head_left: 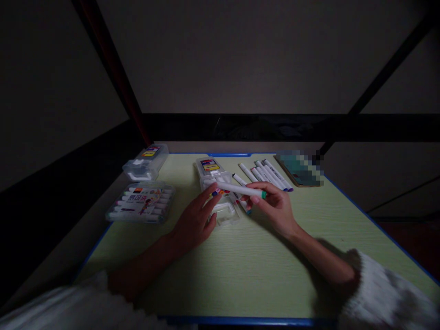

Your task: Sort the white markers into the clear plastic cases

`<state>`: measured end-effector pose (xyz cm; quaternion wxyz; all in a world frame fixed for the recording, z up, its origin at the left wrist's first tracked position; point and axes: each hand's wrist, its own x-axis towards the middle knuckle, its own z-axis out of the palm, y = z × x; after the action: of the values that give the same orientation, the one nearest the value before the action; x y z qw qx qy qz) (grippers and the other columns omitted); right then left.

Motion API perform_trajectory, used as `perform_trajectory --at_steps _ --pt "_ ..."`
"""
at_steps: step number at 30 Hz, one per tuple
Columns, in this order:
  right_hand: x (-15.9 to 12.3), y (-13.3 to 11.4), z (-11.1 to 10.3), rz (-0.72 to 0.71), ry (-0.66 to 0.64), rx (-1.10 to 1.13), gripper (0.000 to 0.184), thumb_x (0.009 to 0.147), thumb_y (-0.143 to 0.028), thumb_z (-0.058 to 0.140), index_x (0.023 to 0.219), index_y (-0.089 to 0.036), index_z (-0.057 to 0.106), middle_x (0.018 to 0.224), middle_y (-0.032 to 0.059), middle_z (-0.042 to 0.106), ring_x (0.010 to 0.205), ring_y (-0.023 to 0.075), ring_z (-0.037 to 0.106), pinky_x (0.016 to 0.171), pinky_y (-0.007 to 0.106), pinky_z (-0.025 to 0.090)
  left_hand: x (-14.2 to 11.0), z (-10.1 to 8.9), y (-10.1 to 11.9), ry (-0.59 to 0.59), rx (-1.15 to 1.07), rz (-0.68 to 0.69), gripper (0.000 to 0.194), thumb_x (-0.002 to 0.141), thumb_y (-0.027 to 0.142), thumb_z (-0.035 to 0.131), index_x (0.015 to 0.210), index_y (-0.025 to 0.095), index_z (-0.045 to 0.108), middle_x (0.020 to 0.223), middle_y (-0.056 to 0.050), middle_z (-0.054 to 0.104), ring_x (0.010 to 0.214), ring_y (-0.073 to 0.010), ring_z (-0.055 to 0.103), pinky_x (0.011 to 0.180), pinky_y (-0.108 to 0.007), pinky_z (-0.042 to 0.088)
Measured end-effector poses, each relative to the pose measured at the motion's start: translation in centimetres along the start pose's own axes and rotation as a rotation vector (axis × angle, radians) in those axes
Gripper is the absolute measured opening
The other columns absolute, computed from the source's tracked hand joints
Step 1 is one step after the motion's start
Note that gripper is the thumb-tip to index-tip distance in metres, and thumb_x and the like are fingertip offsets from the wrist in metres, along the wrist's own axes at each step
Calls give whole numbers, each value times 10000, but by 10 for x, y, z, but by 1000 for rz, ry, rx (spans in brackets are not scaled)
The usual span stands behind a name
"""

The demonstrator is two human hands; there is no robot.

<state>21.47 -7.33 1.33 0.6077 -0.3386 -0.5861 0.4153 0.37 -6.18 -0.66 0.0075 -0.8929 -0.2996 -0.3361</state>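
My right hand (pixel 275 206) grips a white marker (pixel 237 188) near its green end, thumb and fingers closed round it. The marker lies almost level above an opened clear plastic marker case (pixel 225 215), its other end pointing left. My left hand (pixel 195 217) has its fingers stretched toward the case and its thumb held apart. Its fingertips are by the marker's left part; whether they touch the marker or the case, I cannot tell. Some marker ends with coloured tips show inside the case. Just beyond my right hand, several loose white markers (pixel 266 175) lie on the table.
A closed case full of markers (pixel 140 201) lies at the left of the pale green, blue-edged table (pixel 220 279). Behind it stands another clear case (pixel 147 162). At the back right rests a flat, phone-like object (pixel 295 169), partly blurred out. A wall rises behind the table.
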Motion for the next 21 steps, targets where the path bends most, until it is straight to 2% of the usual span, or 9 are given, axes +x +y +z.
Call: perform_trajectory --at_steps 12,21 --pt "-4 -2 4 11 -39 2 227 713 -302 691 904 -204 616 749 10 664 569 113 590 534 243 510 0 0 1 -8 4 -3 451 817 70 448 1258 130 379 1377 -175 346 1287 -252 342 1019 -413 398" --pt "-7 3 4 14 -103 19 253 712 -199 691 957 -212 629 828 13 653 721 133 629 561 229 501 -1 1 -1 -3 -23 -1 490 813 68 442 1285 156 347 1382 -168 326 1276 -256 353 1010 -425 404"
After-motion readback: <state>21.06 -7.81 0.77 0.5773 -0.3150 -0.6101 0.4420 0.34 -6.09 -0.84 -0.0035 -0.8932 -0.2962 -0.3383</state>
